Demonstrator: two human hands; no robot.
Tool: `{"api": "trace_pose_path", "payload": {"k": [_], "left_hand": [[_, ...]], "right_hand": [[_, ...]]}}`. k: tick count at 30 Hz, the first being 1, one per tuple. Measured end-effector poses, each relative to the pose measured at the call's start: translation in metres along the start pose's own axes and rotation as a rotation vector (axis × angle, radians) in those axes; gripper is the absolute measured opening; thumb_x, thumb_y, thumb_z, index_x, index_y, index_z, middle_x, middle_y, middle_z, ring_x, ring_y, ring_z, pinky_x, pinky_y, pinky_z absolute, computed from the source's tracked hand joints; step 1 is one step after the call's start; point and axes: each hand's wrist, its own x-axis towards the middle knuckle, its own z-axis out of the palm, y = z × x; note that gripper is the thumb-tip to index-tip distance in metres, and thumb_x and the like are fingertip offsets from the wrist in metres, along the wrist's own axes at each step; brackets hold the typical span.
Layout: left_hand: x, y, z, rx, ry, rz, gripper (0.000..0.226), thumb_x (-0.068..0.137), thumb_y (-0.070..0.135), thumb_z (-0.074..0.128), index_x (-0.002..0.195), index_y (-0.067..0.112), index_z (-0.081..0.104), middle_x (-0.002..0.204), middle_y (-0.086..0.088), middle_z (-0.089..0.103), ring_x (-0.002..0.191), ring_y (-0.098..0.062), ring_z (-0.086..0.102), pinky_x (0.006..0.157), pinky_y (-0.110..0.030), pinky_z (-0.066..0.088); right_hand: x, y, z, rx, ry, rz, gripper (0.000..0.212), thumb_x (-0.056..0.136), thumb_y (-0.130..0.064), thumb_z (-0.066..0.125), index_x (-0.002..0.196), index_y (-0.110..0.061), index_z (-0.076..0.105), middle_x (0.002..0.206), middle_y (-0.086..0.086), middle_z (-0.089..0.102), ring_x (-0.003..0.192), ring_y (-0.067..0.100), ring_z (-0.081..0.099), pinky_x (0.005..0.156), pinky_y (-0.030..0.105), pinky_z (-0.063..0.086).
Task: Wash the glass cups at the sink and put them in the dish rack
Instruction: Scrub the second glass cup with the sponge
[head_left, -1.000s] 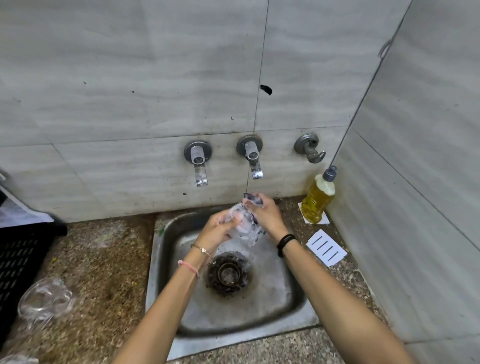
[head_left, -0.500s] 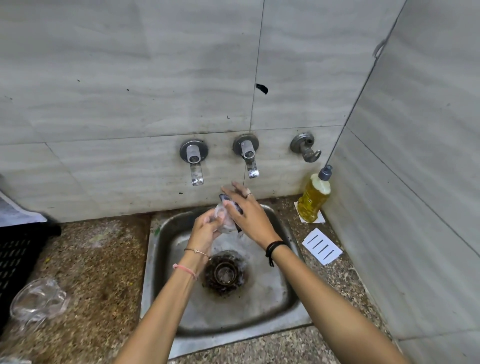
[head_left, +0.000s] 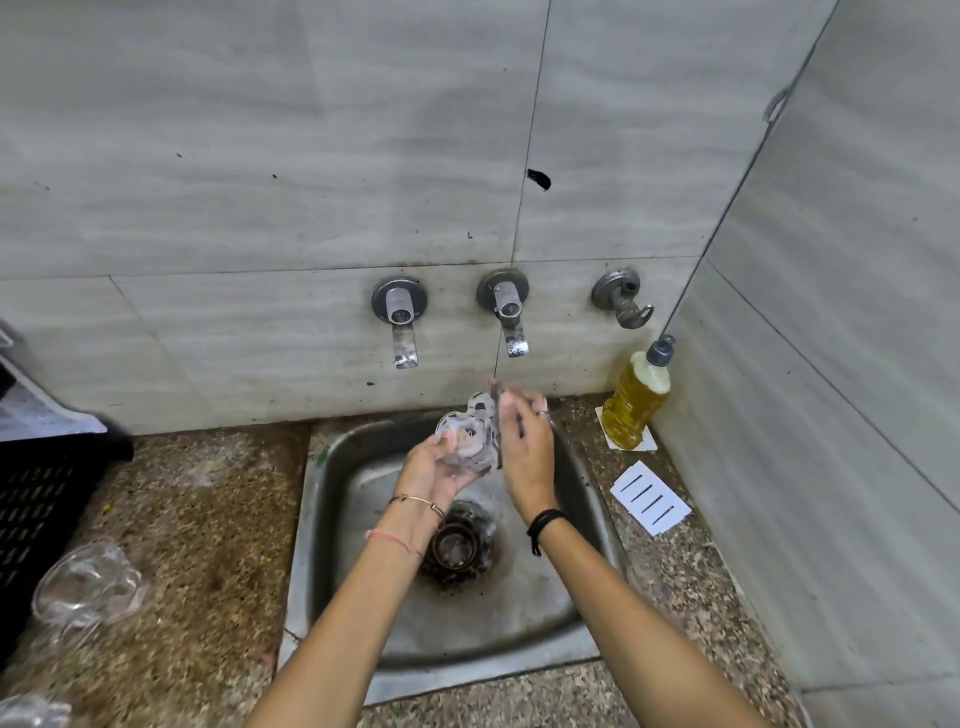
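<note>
Over the steel sink (head_left: 566, 618), my left hand (head_left: 434, 475) cradles a clear glass cup (head_left: 467, 436) from below, its mouth turned towards me. My right hand (head_left: 524, 447) presses a thin dark scrubbing pad (head_left: 497, 431) against the cup's right side. Both hands sit just under the right tap (head_left: 511, 317), from which a thin stream falls. Another clear glass cup (head_left: 85, 587) lies on its side on the counter at the far left. Beside it, the black dish rack (head_left: 36, 509) runs off the left edge.
A second tap (head_left: 400, 322) and a wall valve (head_left: 623, 299) are on the tiled wall. A bottle of yellow dish soap (head_left: 636, 402) stands in the right corner, with a white striped card (head_left: 650, 498) nearby. The drain (head_left: 457, 545) lies below my wrists.
My right hand has turned from lying over the cup to pressing its side, so the cup's mouth now shows. The hands stay under the right tap.
</note>
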Motion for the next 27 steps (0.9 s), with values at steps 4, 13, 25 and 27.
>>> {"api": "trace_pose_path", "payload": {"k": [4, 13, 25, 27], "left_hand": [[-0.001, 0.0, -0.004, 0.026, 0.05, -0.026, 0.034, 0.098, -0.002, 0.036, 0.132, -0.009, 0.04, 0.103, -0.022, 0.057, 0.073, -0.031, 0.06, 0.082, -0.054, 0.048], [0.001, 0.0, -0.007, 0.055, 0.032, -0.048, 0.033, 0.1, 0.003, 0.037, 0.131, -0.006, 0.043, 0.052, -0.027, 0.055, 0.06, -0.032, 0.067, 0.092, -0.058, 0.041], [0.011, -0.002, -0.007, 0.048, 0.013, -0.036, 0.027, 0.1, 0.006, 0.036, 0.12, -0.005, 0.05, 0.065, -0.013, 0.064, 0.051, -0.017, 0.064, 0.083, -0.051, 0.046], [0.013, -0.003, -0.01, 0.08, 0.022, -0.043, 0.022, 0.101, 0.007, 0.036, 0.103, 0.001, 0.056, 0.065, -0.009, 0.067, 0.054, -0.018, 0.065, 0.085, -0.051, 0.046]], "right_hand": [[0.007, -0.004, -0.006, -0.007, -0.033, 0.192, 0.06, 0.092, -0.059, 0.033, 0.126, -0.016, 0.057, 0.109, -0.001, 0.065, 0.097, 0.015, 0.062, 0.073, 0.022, 0.047], [0.011, 0.0, 0.0, -0.283, 0.103, 0.092, 0.077, 0.086, -0.073, 0.018, 0.116, -0.01, 0.049, 0.11, 0.012, 0.063, 0.099, 0.028, 0.061, 0.081, 0.04, 0.05], [-0.015, -0.004, 0.003, -0.104, -0.006, -0.079, 0.064, 0.088, -0.065, 0.025, 0.132, -0.021, 0.037, 0.135, -0.002, 0.042, 0.1, -0.011, 0.047, 0.074, 0.001, 0.04], [-0.02, -0.002, 0.007, -0.148, -0.029, -0.155, 0.057, 0.09, -0.066, 0.027, 0.129, -0.026, 0.039, 0.129, -0.006, 0.043, 0.106, -0.001, 0.05, 0.081, 0.006, 0.041]]}}
